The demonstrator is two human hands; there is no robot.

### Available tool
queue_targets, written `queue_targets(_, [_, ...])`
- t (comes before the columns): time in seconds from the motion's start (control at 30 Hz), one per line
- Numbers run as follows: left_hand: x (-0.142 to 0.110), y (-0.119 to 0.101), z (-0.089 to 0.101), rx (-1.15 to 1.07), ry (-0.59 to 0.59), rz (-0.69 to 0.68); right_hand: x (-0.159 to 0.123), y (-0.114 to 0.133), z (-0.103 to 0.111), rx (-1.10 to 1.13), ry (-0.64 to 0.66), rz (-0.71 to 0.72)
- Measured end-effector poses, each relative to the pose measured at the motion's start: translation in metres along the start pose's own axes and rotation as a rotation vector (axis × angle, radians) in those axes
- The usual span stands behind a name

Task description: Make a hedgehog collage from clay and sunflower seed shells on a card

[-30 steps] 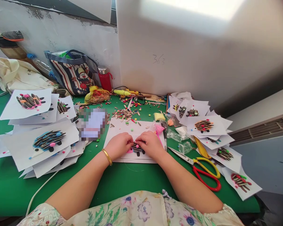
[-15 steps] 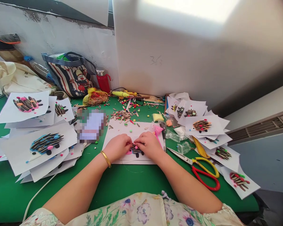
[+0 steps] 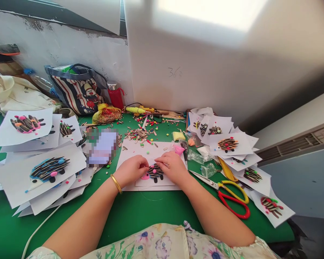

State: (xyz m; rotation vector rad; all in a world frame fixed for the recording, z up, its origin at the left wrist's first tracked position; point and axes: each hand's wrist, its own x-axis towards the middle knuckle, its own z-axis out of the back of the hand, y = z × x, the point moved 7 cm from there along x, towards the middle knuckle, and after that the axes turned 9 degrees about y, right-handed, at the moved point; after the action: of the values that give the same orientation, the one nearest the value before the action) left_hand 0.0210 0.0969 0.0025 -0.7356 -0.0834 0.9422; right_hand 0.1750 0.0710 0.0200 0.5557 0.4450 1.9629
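My left hand [image 3: 132, 169] and my right hand [image 3: 172, 165] rest on a white sheet [image 3: 140, 149] in the middle of the green table [image 3: 135, 212]. Between them lies a small hedgehog figure [image 3: 154, 172] made of striped sunflower seeds on pink clay with coloured dots. Both hands have their fingers curled inward, fingertips pressed at the figure's top edge. What the fingertips pinch is too small to make out. A gold bangle [image 3: 115, 183] circles my left wrist.
Stacks of finished hedgehog sheets lie left [image 3: 43, 169] and right [image 3: 229, 144]. Red-and-yellow scissors [image 3: 232, 198] lie right of my right arm. Loose seeds and beads [image 3: 140, 133], a striped bag [image 3: 78, 91], a red flask [image 3: 115, 95] and a white cable [image 3: 40, 225] are about.
Both hands have stayed on the figure, fingers shifting slightly; more of the figure shows between them. The camera has tilted a little, moving the scene leftward and down.
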Motion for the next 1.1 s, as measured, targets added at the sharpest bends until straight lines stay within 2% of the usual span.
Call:
queue_targets(0.07, [0.0,0.002,0.003,-0.053,-0.027,0.0,0.0,-0.006,0.01,0.018,-0.044,-0.009])
queue_targets(0.17, [-0.001,0.003,0.01,-0.123,-0.134,-0.022,-0.003,-0.024,0.036,-0.023,-0.109,-0.07])
queue_targets(0.27, [-0.004,0.004,0.017,-0.168,-0.258,-0.033,-0.01,-0.055,0.07,-0.215,-0.191,-0.287])
queue_targets(0.37, [-0.004,0.004,0.019,-0.19,-0.309,-0.033,-0.016,-0.089,0.091,-0.473,-0.126,-0.553])
queue_targets(0.47, [-0.003,0.005,0.017,-0.194,-0.301,-0.033,-0.013,-0.111,0.095,-0.659,-0.021,-0.662])
queue_targets(0.63, [-0.002,0.007,0.013,-0.185,-0.287,-0.046,0.0,-0.124,0.09,-0.766,0.04,-0.705])
queue_targets(0.83, [-0.001,0.008,0.013,-0.176,-0.29,-0.052,0.004,-0.126,0.091,-0.572,0.134,-0.644])
queue_targets(1.0, [0.0,0.007,0.013,-0.174,-0.288,-0.057,-0.009,-0.132,0.104,-0.568,0.062,-0.683])
queue_targets(1.1, [0.0,0.007,0.012,-0.169,-0.285,-0.059,-0.011,-0.132,0.099,-0.648,0.089,-0.645])
